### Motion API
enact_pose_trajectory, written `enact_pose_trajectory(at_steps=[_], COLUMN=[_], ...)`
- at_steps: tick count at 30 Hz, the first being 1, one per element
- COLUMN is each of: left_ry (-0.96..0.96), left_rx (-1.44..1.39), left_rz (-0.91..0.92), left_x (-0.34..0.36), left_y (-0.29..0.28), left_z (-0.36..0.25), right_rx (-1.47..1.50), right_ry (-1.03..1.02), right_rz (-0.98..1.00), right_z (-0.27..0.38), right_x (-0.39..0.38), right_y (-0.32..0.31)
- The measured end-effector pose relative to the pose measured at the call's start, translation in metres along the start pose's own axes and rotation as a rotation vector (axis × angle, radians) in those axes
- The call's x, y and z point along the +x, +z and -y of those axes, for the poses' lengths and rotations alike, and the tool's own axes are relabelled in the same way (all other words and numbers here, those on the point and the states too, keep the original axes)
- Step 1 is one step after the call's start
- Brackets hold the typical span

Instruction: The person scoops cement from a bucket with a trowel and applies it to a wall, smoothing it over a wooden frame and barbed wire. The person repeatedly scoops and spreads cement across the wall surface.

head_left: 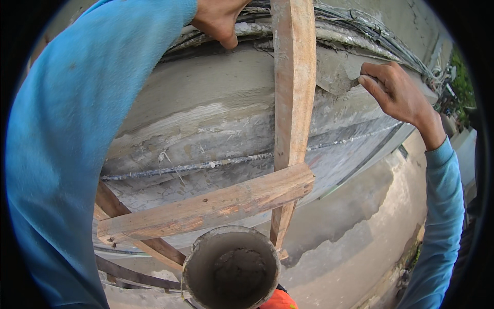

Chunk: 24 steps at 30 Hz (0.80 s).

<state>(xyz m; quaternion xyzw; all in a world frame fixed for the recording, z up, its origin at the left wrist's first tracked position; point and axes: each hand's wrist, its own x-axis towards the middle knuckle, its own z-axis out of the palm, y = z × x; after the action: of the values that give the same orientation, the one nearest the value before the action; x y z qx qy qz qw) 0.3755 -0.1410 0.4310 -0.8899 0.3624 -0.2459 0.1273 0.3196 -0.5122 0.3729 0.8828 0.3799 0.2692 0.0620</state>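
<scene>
My right hand (388, 92) grips a metal trowel (334, 69), its blade against the grey plastered ledge (200, 98) just right of a vertical timber (292, 103). My left hand (216, 23) is high up, left of that timber, by a bundle of cables and pipes (350, 28); its thumb points down and its other fingers are hidden. A bucket (231, 268) with grey mortar inside sits low in the middle, below a wooden crosspiece (206, 201).
More timbers (113, 201) cross at lower left. A thin encrusted line (211, 165) runs along the wall. Far below lies concrete ground (350, 221) with a ragged-edged patch. Greenery (460, 82) shows at far right, and something orange (278, 299) behind the bucket.
</scene>
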Motion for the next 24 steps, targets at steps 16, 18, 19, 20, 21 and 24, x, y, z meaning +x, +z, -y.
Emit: enact_pose_trajectory(at_steps=[16,18,19,20,21,24], left_ry=[-0.009,-0.020,-0.053,-0.085,-0.091,-0.088], left_rx=[0.077,0.127,0.172,0.217,0.242,0.263], left_rz=[0.022,0.039,0.071,0.102,0.112,0.112], left_x=[-0.005,-0.006,-0.005,-0.003,-0.002,-0.002], left_y=[-0.022,-0.024,-0.027,-0.030,-0.031,-0.032], left_z=[-0.025,-0.028,-0.029,-0.029,-0.030,-0.030], right_rx=[0.018,0.016,0.027,0.070,0.059,0.082], right_ry=[-0.117,-0.085,-0.010,0.015,0.056,0.060], right_rz=[0.069,0.104,0.190,0.215,0.213,0.117], right_z=[0.016,0.018,0.018,0.015,0.014,0.004], right_x=[0.068,0.067,0.064,0.063,0.059,0.042], right_y=[0.012,0.010,0.010,0.007,0.009,0.007])
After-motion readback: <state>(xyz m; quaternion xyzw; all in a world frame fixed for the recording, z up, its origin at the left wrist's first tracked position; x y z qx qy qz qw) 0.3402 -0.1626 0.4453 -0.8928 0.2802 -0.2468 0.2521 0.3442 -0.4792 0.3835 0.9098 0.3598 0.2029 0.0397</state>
